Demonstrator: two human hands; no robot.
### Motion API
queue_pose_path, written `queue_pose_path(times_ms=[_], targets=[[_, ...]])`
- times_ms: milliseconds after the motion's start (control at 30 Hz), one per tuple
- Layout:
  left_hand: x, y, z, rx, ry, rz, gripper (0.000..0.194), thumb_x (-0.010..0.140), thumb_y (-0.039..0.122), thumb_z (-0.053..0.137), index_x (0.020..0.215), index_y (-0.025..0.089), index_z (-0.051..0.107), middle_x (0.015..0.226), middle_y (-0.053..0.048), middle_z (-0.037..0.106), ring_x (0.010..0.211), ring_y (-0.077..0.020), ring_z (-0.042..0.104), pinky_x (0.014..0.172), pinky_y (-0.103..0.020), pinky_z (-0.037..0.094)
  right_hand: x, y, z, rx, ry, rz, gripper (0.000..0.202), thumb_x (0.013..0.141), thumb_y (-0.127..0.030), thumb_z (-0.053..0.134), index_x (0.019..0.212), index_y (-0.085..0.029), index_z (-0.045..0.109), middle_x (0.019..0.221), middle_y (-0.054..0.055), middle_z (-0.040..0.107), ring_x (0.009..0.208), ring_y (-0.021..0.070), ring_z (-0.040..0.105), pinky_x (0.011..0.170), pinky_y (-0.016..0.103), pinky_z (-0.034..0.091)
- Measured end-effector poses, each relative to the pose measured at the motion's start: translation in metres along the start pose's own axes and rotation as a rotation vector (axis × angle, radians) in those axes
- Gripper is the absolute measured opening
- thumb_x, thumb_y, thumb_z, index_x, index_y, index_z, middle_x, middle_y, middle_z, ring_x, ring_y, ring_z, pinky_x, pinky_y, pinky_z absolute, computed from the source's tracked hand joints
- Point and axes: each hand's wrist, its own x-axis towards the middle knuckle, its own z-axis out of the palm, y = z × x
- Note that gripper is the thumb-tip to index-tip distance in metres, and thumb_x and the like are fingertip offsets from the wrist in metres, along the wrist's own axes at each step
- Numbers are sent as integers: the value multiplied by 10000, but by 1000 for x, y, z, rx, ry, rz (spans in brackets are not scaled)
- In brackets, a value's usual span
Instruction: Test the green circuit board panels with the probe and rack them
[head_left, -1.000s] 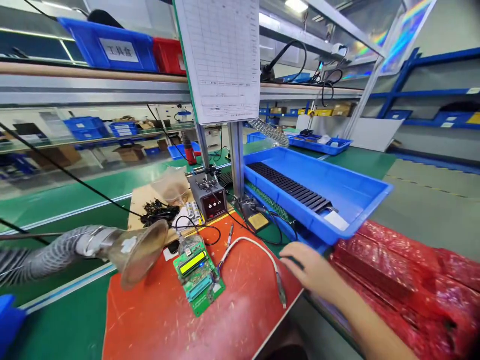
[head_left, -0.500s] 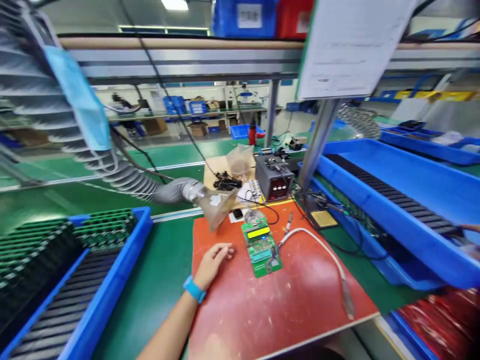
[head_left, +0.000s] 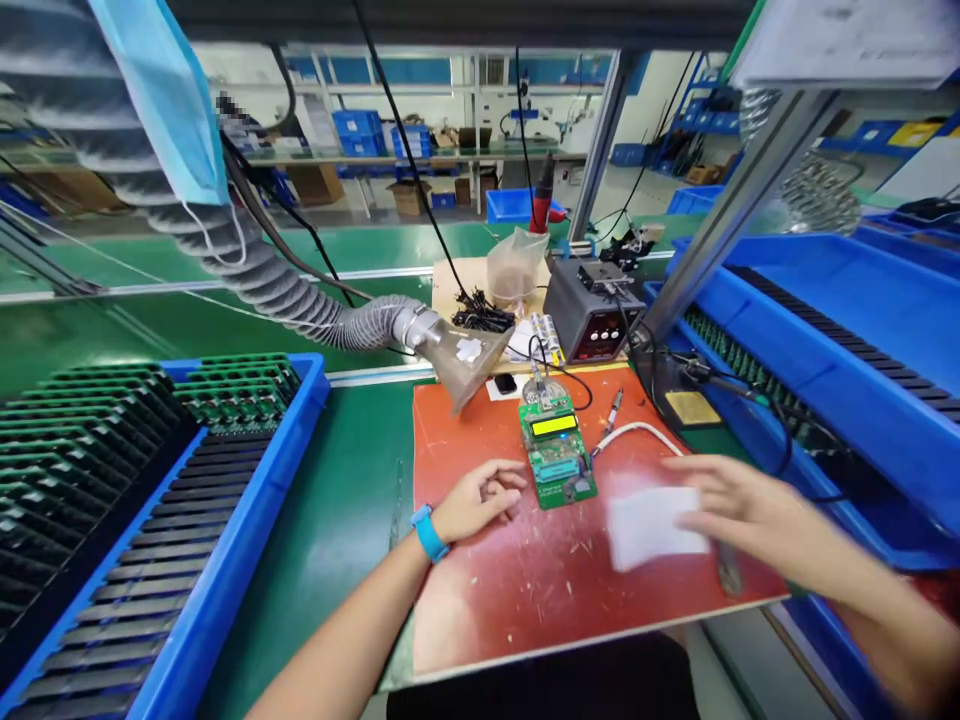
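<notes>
My right hand (head_left: 739, 510), blurred by motion, grips a white sheet (head_left: 652, 527) by its right edge, above the red work mat (head_left: 517, 610). The sheet looks like paper, but it is smeared and I cannot make out any marking. My left hand (head_left: 484, 497) rests on the mat with loosely curled fingers apart and nothing visible in them; a blue band circles that wrist. Just right of its fingertips lies a green circuit board (head_left: 559, 455) with a lit yellow display and a teal socket. A white cable (head_left: 637, 430) runs from beside the board towards my right hand.
Blue trays of circuit boards stand left (head_left: 247, 540) and right (head_left: 825, 475). A fume hose nozzle (head_left: 469, 360) hangs behind the board. Further back are a grey soldering station (head_left: 592, 310) and a yellow sponge (head_left: 691, 408). A metal post (head_left: 731, 210) rises behind the right tray.
My right hand has come into view from the right with the white sheet. The camera view has shifted downward. My left hand is now nearer the circuit board.
</notes>
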Motion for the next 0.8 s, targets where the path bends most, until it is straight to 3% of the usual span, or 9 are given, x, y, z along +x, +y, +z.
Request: queue_pose_path(times_ms=[100, 200, 300, 367, 433, 467, 567, 700, 800], targets=[[-3, -1, 10, -50, -98, -66, 836, 662, 676, 733, 1297, 178, 516, 1162, -154, 636, 627, -115, 647, 524, -247, 524, 22, 8, 56, 180, -239, 22, 641, 692, -541, 783, 1194, -186, 599, 752, 14, 594, 657, 181, 613, 599, 302, 536], [-3, -4, 14, -57, -118, -121, 736, 619, 626, 793, 1140, 138, 613, 905, -83, 692, 577, -99, 621, 483, -201, 497, 35, 13, 84, 186, -310, -32, 606, 748, -499, 747, 1235, -189, 565, 786, 16, 600, 686, 172, 618, 625, 291, 537], [-2, -7, 14, -42, -113, -150, 594, 666, 626, 759, 939, 110, 647, 645, -15, 643, 535, -94, 601, 472, -182, 481, 49, 12, 70, 25, -256, -179, 538, 808, -472, 687, 1248, -188, 560, 866, 57, 648, 746, 200, 652, 678, 324, 558], [-1, -8, 13, -29, -113, -146, 580, 698, 641, 724, 922, 114, 627, 638, -14, 645, 540, -97, 613, 481, -186, 491, 66, 13, 44, -210, -51, -330, 416, 893, -425, 583, 1235, -189, 573, 977, 103, 680, 844, 232, 667, 773, 372, 554], [-1, -8, 14, -8, -125, -131, 596, 708, 639, 714, 975, 117, 603, 672, -22, 659, 562, -113, 638, 496, -202, 512, 90, 17, 16, -581, 211, -363, 338, 937, -319, 506, 1225, -160, 581, 993, 122, 685, 866, 245, 666, 801, 386, 540], [-2, -8, 15, 5, -136, -123, 606, 717, 635, 707, 1009, 117, 590, 682, -24, 661, 573, -125, 652, 501, -214, 524, 103, 20, 4, -786, 217, -343, 324, 937, -263, 490, 1225, -149, 585, 1016, 127, 679, 887, 243, 665, 810, 374, 533], [-5, -7, 20, 68, -171, -100, 623, 754, 602, 687, 1119, 115, 554, 704, -29, 664, 612, -163, 689, 519, -250, 551, 139, 30, -13, -931, 121, -333, 223, 858, -150, 555, 1038, -182, 682, 1030, 110, 671, 834, 232, 664, 727, 329, 510], [-10, -5, 22, 244, -183, -65, 597, 789, 501, 698, 1242, 146, 537, 704, -13, 674, 607, -164, 688, 530, -246, 527, 170, 39, -3, -966, -23, -379, 132, 800, -76, 596, 826, -165, 690, 937, 88, 675, 667, 185, 641, 593, 279, 431], [-11, -1, 12, 461, -115, -6, 443, 824, 432, 684, 1164, 157, 612, 705, -6, 663, 617, -144, 645, 600, -254, 493, 183, 37, -2, -917, -23, -426, 120, 786, -40, 620, 733, -146, 645, 809, 68, 663, 665, 172, 637, 587, 260, 413]])
